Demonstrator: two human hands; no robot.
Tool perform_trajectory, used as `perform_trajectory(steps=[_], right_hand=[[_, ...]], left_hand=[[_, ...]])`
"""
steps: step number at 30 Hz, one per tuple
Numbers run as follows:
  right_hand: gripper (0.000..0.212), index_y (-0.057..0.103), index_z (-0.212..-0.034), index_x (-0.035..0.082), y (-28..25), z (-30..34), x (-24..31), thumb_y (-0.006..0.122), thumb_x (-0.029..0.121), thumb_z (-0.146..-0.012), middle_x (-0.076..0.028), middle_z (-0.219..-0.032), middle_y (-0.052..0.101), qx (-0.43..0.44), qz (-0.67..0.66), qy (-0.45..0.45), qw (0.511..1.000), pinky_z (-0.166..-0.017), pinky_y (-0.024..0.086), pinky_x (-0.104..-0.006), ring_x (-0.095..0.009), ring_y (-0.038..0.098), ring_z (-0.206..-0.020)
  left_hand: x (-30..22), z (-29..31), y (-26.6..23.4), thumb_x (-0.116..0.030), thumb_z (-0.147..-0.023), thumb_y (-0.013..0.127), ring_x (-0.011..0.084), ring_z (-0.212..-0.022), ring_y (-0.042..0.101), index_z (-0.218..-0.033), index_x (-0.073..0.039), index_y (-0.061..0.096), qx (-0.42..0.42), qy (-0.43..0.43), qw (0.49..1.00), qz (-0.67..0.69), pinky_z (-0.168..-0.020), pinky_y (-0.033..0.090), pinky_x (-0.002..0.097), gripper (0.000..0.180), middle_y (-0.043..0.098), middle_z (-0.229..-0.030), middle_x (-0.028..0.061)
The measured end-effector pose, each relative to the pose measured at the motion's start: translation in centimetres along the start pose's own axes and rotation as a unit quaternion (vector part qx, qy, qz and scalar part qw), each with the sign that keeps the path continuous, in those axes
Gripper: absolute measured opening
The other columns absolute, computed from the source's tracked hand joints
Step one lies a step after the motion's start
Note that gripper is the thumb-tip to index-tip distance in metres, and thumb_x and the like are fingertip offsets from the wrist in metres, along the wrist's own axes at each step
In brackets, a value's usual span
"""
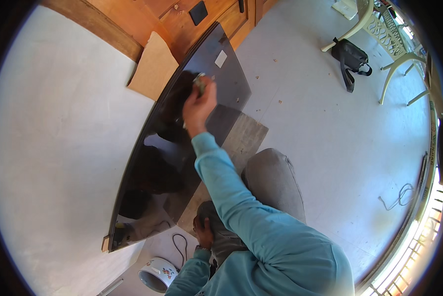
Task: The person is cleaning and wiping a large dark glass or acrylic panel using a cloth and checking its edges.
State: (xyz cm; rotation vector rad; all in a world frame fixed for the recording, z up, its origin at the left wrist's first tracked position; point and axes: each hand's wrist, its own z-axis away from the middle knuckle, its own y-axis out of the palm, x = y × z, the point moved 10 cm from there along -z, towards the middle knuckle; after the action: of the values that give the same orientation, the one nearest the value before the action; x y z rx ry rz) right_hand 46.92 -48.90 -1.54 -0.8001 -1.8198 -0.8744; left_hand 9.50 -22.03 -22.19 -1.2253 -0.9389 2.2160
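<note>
A large dark glossy panel [167,153] leans against the white wall, reflecting shapes in its surface. My right hand [200,104] is closed at its upper part, holding a small grey-green thing [199,85] with a pale edge, blurred and too small to name. Whether that thing touches the panel, I cannot tell. A white square label [221,59] sits on the panel, just beyond this hand. My left hand [203,232] rests on my bent left leg, its fingers laid along the trouser cloth and partly shaded.
Brown cardboard [155,69] stands between the panel and wooden cabinetry [182,29]. Grey wood-grained board [246,138] lies under the panel's front edge. A floral white pot [158,273] sits near my left arm. Far right are a black bag [352,55] and a cream chair [386,39].
</note>
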Motion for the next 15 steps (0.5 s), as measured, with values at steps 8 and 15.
perform_trajectory(steps=[8, 15], right_hand=[[0.016, 0.063, -0.095, 0.004, 0.8, -7.8, -4.6, 0.057, -0.004, -0.082, -0.017, -0.093, 0.065, -0.049, 0.106, 0.023, 0.993, -0.075, 0.05, -0.0409, -0.039, 0.063, -0.088], [0.02, 0.063, -0.091, 0.004, -0.9, -11.7, -8.9, 0.057, -0.01, -0.078, -0.016, -0.091, 0.065, -0.056, 0.026, 0.057, 0.996, -0.078, 0.051, -0.0376, -0.035, 0.064, -0.086]], left_hand=[[-1.8, 0.0, -0.2, -0.043, -0.093, 0.051, 0.0449, -0.124, 0.042, -0.135, -0.002, 0.043, 0.025, -0.038, 0.999, -0.018, -0.104, 0.033, 0.051, 0.06, 0.044, -0.137, 0.0247], [-5.1, -0.8, -4.3, -0.024, -0.089, 0.062, 0.0407, -0.117, 0.052, -0.128, 0.004, 0.05, -0.032, 0.042, 0.997, 0.06, -0.101, 0.039, 0.0451, 0.049, 0.054, -0.127, 0.0243]])
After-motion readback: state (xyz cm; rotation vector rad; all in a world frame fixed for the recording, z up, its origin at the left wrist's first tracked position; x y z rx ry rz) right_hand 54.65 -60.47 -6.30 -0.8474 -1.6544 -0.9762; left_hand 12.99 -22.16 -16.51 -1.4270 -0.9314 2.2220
